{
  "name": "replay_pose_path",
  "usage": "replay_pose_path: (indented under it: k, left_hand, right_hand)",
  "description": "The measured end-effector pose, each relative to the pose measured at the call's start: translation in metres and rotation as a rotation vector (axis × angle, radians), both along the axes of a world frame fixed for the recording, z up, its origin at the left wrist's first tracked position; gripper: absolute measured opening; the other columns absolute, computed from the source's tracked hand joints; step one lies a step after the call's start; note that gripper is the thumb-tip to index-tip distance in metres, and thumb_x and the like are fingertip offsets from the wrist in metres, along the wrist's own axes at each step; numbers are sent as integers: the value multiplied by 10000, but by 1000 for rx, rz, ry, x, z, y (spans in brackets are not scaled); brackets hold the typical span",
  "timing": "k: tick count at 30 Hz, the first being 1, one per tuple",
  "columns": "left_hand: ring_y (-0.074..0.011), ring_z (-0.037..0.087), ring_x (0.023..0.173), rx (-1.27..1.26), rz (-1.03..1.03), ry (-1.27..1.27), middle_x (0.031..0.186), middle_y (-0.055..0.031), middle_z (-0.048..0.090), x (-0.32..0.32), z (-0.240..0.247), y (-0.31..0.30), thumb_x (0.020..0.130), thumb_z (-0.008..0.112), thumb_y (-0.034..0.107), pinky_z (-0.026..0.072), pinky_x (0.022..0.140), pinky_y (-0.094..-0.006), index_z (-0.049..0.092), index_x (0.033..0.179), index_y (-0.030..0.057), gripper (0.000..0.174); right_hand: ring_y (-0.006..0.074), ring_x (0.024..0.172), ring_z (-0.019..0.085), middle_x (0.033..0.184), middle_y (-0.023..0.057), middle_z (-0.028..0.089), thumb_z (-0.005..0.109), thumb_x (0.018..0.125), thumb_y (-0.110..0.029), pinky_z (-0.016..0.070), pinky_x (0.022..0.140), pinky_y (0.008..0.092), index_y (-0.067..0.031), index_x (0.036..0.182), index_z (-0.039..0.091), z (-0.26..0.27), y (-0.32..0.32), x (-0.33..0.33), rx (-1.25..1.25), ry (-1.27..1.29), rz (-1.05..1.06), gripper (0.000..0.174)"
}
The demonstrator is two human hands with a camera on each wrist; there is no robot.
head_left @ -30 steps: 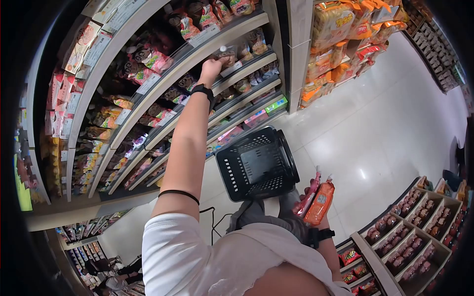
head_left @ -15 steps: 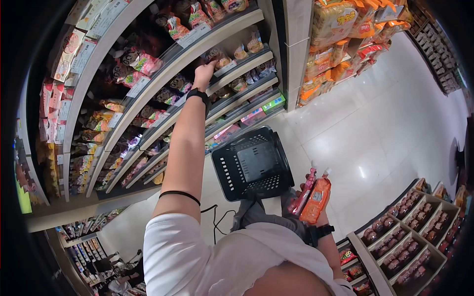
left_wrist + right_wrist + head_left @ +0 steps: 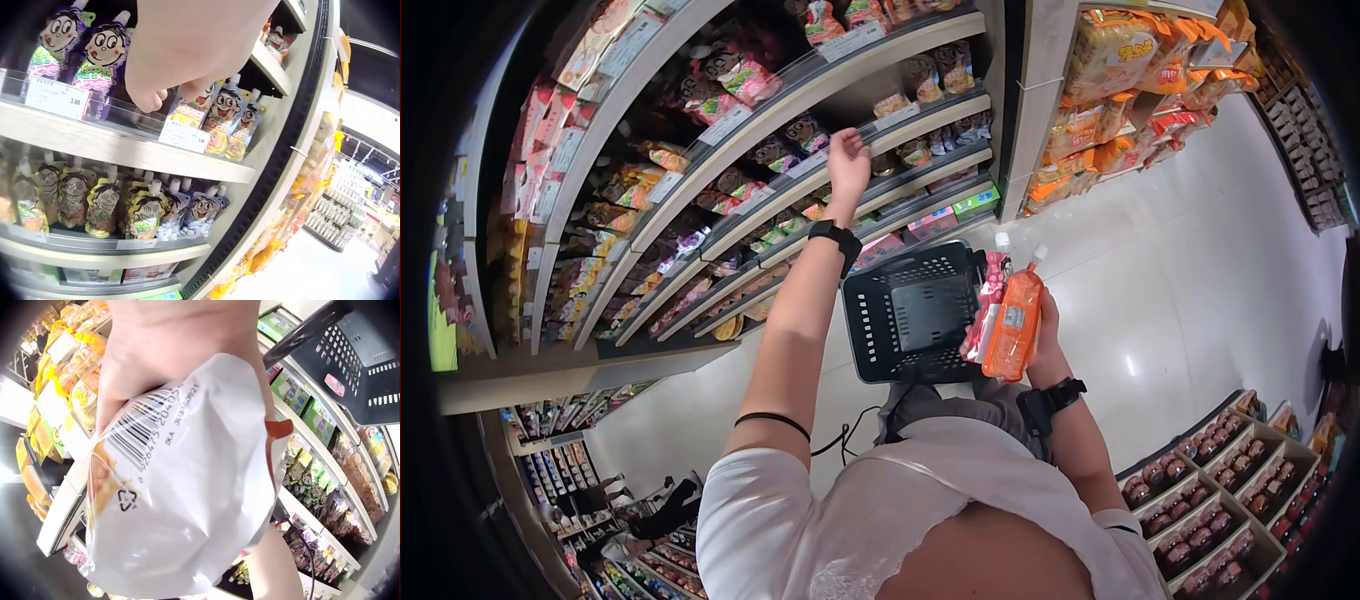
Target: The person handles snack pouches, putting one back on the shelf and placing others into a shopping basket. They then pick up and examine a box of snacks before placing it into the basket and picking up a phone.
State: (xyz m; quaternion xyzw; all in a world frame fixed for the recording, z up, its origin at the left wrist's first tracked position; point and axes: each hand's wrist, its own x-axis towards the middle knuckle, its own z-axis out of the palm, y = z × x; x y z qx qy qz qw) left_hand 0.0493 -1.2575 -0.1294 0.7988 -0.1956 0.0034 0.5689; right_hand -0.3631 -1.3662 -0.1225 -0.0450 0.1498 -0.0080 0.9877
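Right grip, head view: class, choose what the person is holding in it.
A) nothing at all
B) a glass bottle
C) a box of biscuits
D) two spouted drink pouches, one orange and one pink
D: the right grip is curled round an orange pouch and a pink pouch, held side by side with their white spouts pointing up.
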Motion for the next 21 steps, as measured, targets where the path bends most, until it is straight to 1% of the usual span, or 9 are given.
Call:
replay_pose_path:
  k: [1,2,6,9,10,11,13,17,21]
  left_hand:
    - [-209,627,1081,10,-29,29,1162,-136,639,-4,1,6,905,620,-16,507,947,-321,523,1229,0,339]
    - [-202,634,1053,8,-36,46,1138,-126,647,-3,3,10,944,597,20,511,928,-315,540,1222,0,285]
    - [-192,637,1005,-70,-42,175,1131,-116,649,34,22,3,977,548,63,528,853,-310,556,1218,-5,251]
    - [-202,646,958,58,39,571,1128,-120,643,86,33,-25,1020,425,114,539,788,-324,554,1243,-11,287]
    - [-202,646,958,57,32,569,1128,-120,643,148,-25,-12,1020,425,114,539,788,-324,554,1243,-11,287]
    - [-226,634,901,264,-2,254,1108,-99,644,212,-79,-25,970,476,123,523,741,-341,607,1171,-7,273]
    - [-229,634,906,253,-15,229,1108,-101,645,244,-79,-58,967,480,124,522,746,-342,608,1172,-8,276]
    - [-241,632,925,259,-42,170,1111,-109,649,263,-85,-95,954,493,128,517,765,-347,610,1177,-11,287]
    - [-252,630,944,279,-72,112,1113,-116,653,245,-92,-112,942,506,132,513,784,-351,613,1182,-13,300]
  right_hand:
    - [320,1025,690,1166,128,677,525,938,-545,571,900,506,-102,1292,564,-2,0,5,13,-23,37,568]
    - [419,953,684,1039,206,689,429,862,-732,526,873,604,4,1261,559,-23,3,12,-38,97,19,846]
    - [413,962,679,1127,199,666,415,897,-693,519,887,622,-51,1263,570,-16,12,20,5,113,33,756]
    - [403,998,673,1169,186,653,414,907,-677,514,896,634,-76,1274,568,-26,24,11,62,209,29,721]
    - [383,1030,669,1172,172,657,419,907,-668,523,904,610,-83,1277,568,-37,26,4,44,162,85,708]
    - [363,1037,672,1182,168,657,437,909,-641,539,912,567,-89,1281,569,-35,28,-1,70,190,66,679]
    - [364,1100,647,1240,167,623,646,874,-527,522,960,555,-60,1374,493,-13,31,-9,64,72,36,701]
    - [343,1126,638,1250,164,617,688,844,-521,526,973,515,-51,1391,476,-22,31,-32,173,26,85,752]
    - [337,1088,654,1208,153,640,643,862,-541,541,951,501,-62,1343,518,-36,33,-45,98,262,-34,690]
